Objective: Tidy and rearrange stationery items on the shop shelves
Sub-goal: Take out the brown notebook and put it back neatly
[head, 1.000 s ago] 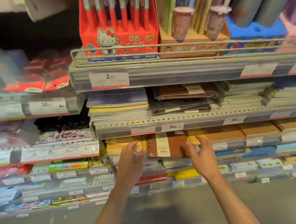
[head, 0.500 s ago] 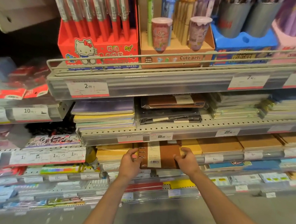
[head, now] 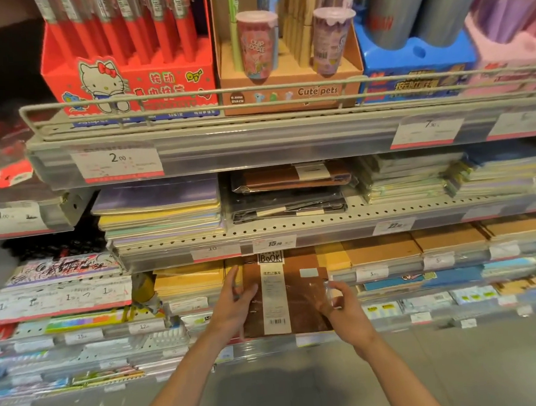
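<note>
The shop shelves [head: 293, 226] carry flat stacks of notebooks [head: 160, 215]; in front of the lower tier, the brown notebook [head: 300, 298] in clear wrap is tilted up — the left hand [head: 235, 302] grips its left edge, the right hand [head: 345, 308] pinches its right edge

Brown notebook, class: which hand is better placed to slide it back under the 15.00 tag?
Probably the left hand: it lies along the brown notebook's spine edge, while the right hand only pinches the wrapper corner.
</note>
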`<state>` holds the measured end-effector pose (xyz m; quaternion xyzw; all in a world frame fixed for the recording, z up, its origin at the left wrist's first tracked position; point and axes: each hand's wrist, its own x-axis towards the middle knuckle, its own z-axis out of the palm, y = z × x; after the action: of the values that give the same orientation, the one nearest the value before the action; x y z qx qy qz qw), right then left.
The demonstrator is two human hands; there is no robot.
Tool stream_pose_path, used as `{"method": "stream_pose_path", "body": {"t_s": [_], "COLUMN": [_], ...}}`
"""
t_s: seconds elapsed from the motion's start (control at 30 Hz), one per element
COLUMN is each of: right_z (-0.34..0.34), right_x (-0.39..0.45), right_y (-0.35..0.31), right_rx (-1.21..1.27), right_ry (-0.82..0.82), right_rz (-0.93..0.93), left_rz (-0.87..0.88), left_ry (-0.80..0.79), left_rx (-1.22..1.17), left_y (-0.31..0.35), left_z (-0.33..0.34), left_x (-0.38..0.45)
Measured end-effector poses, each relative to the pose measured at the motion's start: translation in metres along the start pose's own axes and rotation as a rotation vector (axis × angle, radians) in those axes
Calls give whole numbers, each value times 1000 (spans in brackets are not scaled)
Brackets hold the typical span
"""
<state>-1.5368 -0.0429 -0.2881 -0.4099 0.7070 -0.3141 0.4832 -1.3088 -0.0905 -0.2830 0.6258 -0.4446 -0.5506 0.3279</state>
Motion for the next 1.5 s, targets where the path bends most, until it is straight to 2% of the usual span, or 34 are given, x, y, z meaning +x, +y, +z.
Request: {"method": "stream_pose_path", "body": {"t_s": [0.17, 0.4, 0.5, 0.7, 0.83, 1.2, 1.5], "right_z": [1, 15, 17, 13, 4, -55, -92], "right_x": [4, 30, 34, 14, -9, -62, -89], "right_y": [3, -20, -18, 14, 34, 50, -22], "right_rx": [1, 152, 158, 187, 224, 234, 287], "right_ry": [-55, 95, 105, 34, 49, 15, -4], "right_rz": [98, 125, 145, 166, 156, -12, -247], "left_rz": [3, -33, -25, -47, -12, 41, 241], "left_ry": [-27, -72, -88, -94, -95, -104, -27], "left_rx": [60, 4, -1, 111, 162, 62, -59], "left_y": [-2, -2, 0, -16, -23, -24, 32], "left_z": [1, -3, -6, -12, -2, 40, 42], "left_x": [7, 5, 0, -32, -54, -114, -142]}}
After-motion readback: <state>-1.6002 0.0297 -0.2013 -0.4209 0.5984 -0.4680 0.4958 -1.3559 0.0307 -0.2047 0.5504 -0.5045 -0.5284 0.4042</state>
